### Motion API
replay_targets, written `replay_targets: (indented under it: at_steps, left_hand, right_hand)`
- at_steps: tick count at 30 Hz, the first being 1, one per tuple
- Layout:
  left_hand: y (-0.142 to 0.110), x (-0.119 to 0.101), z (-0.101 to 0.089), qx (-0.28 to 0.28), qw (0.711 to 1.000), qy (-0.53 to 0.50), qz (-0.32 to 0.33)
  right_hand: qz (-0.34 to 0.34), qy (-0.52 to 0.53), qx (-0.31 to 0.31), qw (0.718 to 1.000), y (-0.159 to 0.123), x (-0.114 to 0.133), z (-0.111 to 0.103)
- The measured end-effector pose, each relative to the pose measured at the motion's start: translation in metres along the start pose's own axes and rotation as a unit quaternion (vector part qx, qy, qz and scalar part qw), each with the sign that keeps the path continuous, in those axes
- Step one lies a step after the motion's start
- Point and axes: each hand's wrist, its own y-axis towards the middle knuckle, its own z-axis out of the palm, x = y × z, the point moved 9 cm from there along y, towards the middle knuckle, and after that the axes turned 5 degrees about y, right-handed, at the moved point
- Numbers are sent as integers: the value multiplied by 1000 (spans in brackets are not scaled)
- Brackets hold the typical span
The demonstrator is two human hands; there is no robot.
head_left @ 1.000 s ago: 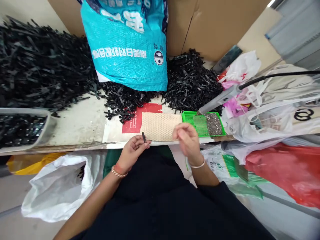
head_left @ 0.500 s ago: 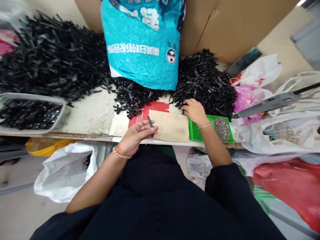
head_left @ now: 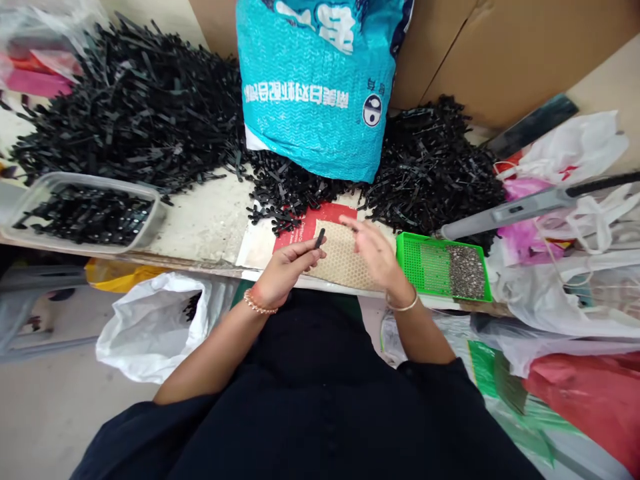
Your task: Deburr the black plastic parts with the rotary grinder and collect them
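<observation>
Between the thumb and fingers of my left hand [head_left: 293,265] is a small black plastic strip [head_left: 320,238], tilted upward. The hand hovers at the left edge of a beige textured mat [head_left: 345,263], which lies over a red and white printed sheet [head_left: 290,239]. My right hand [head_left: 376,257] is above the mat's right part, its fingers pointing left and smeared by motion. A dark spot shows at its fingertips, too blurred to tell what it is. Just right of that hand stands a green basket [head_left: 415,283] with small metallic bits [head_left: 467,272] in its right part.
Heaps of black strips lie at the left [head_left: 165,113] and right [head_left: 435,167]. A blue woven sack [head_left: 310,127] stands between them. A clear tub [head_left: 160,223] holds more strips. A grey pole [head_left: 505,215] juts in from the right. An open white sack [head_left: 120,333] hangs below the table edge.
My right hand has left the right-hand heap of strips and come left over the mat, nearer my left hand. The left hand keeps its strip. The whole view has shifted.
</observation>
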Motion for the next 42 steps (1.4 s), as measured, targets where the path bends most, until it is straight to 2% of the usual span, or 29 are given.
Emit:
replay_targets:
  at_steps: [2,5,10,14,23,30,36,42]
  left_hand:
    - [-4,0,-2,-2,1000,1,4]
    - [-9,0,-4,2,1000,7,6]
    - [-13,-9,-2,23,999,27,34]
    - [-16,-15,4,51,997,39,46]
    - [-15,-16,1,34,997,32,54]
    - [-10,-11,1,14,1000,-15,24]
    - [-7,-11,1,9,1000,12,24]
    - [-7,-7,3,0,1000,9,13]
  right_hand:
    - [-29,-10,27,999,-16,19,26]
    - [-29,12,-1,1000,-31,25,40]
    - [-18,39,-72,996,-38,24,38]
    - [-34,-2,-80,996,-36,31,37]
    - [-103,-52,-86,990,-35,44,43]
    - [-116,-56,-104,986,-39,43,41]
    - [-108,-70,-100,987,-41,36,44]
    - [-124,-58,-106,985,-41,38,43]
